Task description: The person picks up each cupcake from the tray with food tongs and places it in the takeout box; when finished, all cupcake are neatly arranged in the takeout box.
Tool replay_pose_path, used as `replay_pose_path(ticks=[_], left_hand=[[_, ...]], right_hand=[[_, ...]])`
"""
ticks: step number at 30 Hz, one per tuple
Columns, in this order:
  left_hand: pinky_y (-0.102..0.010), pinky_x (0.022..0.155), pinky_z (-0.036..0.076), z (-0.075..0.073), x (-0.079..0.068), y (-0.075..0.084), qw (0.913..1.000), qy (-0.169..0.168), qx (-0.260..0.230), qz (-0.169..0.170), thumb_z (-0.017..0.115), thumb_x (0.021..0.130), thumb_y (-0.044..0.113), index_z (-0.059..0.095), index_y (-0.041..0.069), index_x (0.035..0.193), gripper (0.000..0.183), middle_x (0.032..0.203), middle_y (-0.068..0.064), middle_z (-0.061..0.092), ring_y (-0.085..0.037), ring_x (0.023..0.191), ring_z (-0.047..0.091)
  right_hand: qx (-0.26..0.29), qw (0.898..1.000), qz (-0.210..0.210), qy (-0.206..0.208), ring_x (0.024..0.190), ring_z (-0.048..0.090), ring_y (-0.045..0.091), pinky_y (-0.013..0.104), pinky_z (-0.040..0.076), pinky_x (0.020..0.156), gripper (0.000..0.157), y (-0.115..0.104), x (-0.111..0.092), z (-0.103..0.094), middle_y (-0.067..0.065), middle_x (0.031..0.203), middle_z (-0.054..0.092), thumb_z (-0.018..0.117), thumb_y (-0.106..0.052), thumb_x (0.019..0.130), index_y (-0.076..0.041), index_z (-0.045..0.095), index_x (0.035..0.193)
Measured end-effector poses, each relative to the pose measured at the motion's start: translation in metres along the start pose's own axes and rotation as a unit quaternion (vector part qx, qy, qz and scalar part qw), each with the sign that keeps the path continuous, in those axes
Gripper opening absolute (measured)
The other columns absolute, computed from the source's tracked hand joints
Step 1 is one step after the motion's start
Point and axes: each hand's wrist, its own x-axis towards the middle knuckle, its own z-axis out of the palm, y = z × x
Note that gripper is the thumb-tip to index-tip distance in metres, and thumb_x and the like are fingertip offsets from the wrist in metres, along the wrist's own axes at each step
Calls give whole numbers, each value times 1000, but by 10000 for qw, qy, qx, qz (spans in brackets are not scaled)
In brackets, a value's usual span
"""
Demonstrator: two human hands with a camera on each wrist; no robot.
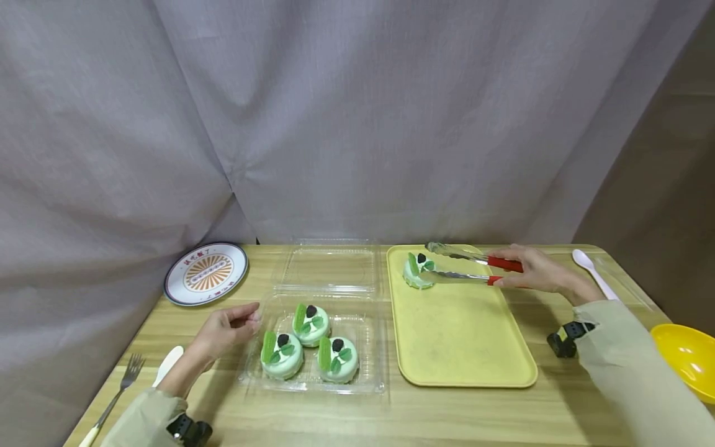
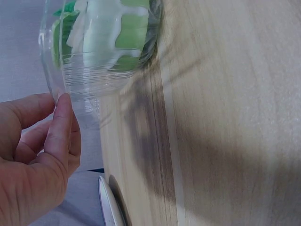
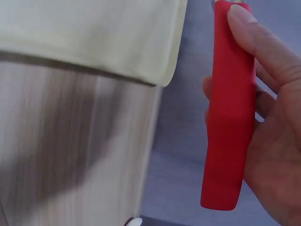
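Right sleeve [image 1: 631, 366] foremost. Right hand [image 1: 530, 270] grips red-handled tongs [image 1: 504, 264], their arms parted, long axis running leftward to the single cake [image 1: 414, 277] on the yellow tray [image 1: 458, 347]; contact unconfirmed. Left hand [image 1: 223, 332], farther from that cake, pinches the rim of the clear container [image 1: 367, 335] holding three cakes [image 1: 313, 335] on the worktop [image 1: 447, 419].

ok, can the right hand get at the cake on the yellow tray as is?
Likely yes: the right hand holds the tongs spread, tips close by the cake, and nothing seems to block them.
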Motion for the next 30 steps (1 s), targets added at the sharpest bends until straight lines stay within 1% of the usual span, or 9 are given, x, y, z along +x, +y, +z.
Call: replay_pose_path(ticks=[2, 4, 6, 11, 14, 17, 20, 24, 30], left_hand=[[-8, 74, 51, 1, 0, 0, 10000, 17, -41, -30, 60, 91, -1, 41, -20, 136, 52, 122, -34, 60, 9, 85, 56], [-8, 74, 51, 0, 0, 0, 10000, 7, -44, -4, 60, 91, -1, 40, -20, 136, 53, 121, -34, 61, 9, 85, 57], [-9, 74, 52, 0, 1, -1, 10000, -5, -31, 27, 60, 91, -1, 40, -21, 136, 53, 120, -33, 61, 9, 85, 57], [-9, 73, 52, -1, 1, -2, 10000, -22, -19, 29, 61, 91, -1, 40, -21, 136, 53, 118, -32, 63, 9, 84, 56], [-9, 73, 52, -1, 1, -2, 10000, -25, -5, 26, 61, 91, -1, 40, -21, 136, 53, 118, -32, 62, 9, 84, 56], [-9, 74, 51, 0, 0, -1, 10000, -27, -21, 11, 60, 91, -1, 40, -21, 136, 53, 120, -34, 61, 10, 84, 56], [-8, 75, 51, 0, -1, 0, 10000, -26, -54, -23, 60, 91, -1, 40, -20, 137, 53, 121, -34, 60, 10, 85, 56], [-8, 75, 51, 0, 0, -1, 10000, -36, -15, -5, 60, 92, 0, 40, -20, 137, 53, 121, -33, 61, 10, 86, 56], [-9, 74, 51, -1, 1, -2, 10000, -13, 23, -12, 60, 92, 0, 40, -20, 136, 53, 121, -33, 61, 9, 86, 56]], right_hand=[[259, 9994, 129, -189, 109, 59, 10, 20, 51, 83, 57, 6, 3, 0, 34, 124, 60, 78, -10, 80, 13, 56, 128], [448, 9981, 245, -340, 103, 55, -4, 12, 48, 80, 57, 11, 7, -1, 34, 125, 60, 78, -10, 81, 13, 55, 128], [463, 9971, 353, -483, 102, 54, -7, 13, 48, 79, 57, 13, 11, -1, 33, 126, 60, 77, -12, 82, 13, 56, 129], [266, 9960, 480, -708, 101, 58, 17, 21, 49, 77, 59, 16, 19, 1, 30, 128, 59, 77, -16, 83, 10, 55, 131], [364, 9954, 402, -792, 99, 58, 17, 21, 49, 75, 59, 17, 23, 2, 29, 127, 58, 77, -14, 82, 11, 54, 131], [435, 9954, 295, -802, 96, 57, 10, 21, 50, 75, 56, 17, 24, 5, 28, 125, 60, 77, -13, 82, 10, 56, 128], [463, 9962, 224, -709, 92, 55, 6, 20, 49, 75, 53, 16, 22, 8, 28, 123, 60, 78, -12, 81, 10, 58, 126], [228, 9992, 47, -319, 83, 52, 3, 18, 46, 68, 50, 11, 15, 16, 26, 116, 63, 79, -12, 79, 11, 62, 121], [-621, 9973, -35, 391, 79, 55, 16, 24, 44, 61, 50, -13, -2, 32, 21, 106, 66, 81, -19, 78, 7, 65, 118]])
